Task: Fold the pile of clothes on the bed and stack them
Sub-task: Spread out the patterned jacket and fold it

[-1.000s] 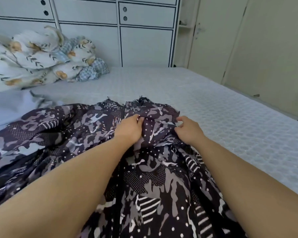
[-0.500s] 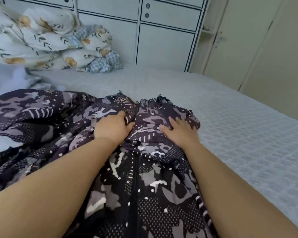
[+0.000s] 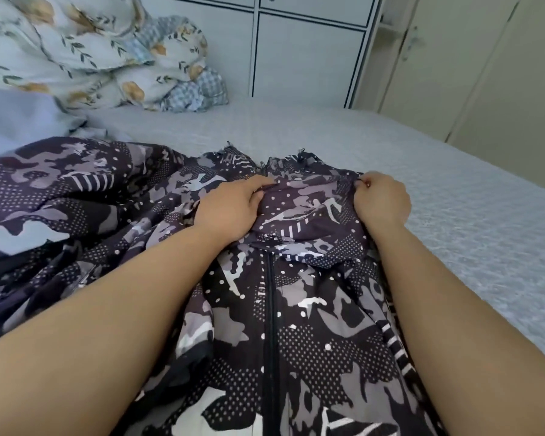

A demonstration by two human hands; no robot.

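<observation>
Since half a second ago, the right hand (image 3: pixel 381 201) has gone from lying flat on the jacket (image 3: pixel 265 309) to a curled grip, pinching the fabric's far right edge near the collar. Left hand (image 3: pixel 230 209) stays on the cloth beside the zip, its fingers bent and pinching a fold at the collar's middle. Between the two hands the fabric is pulled into a raised ridge. Spread across the bed (image 3: pixel 453 215), the jacket lies zip up, reaching towards the person. A floral quilt (image 3: pixel 92 58) is heaped far left, before white cabinets (image 3: pixel 302 51).
</observation>
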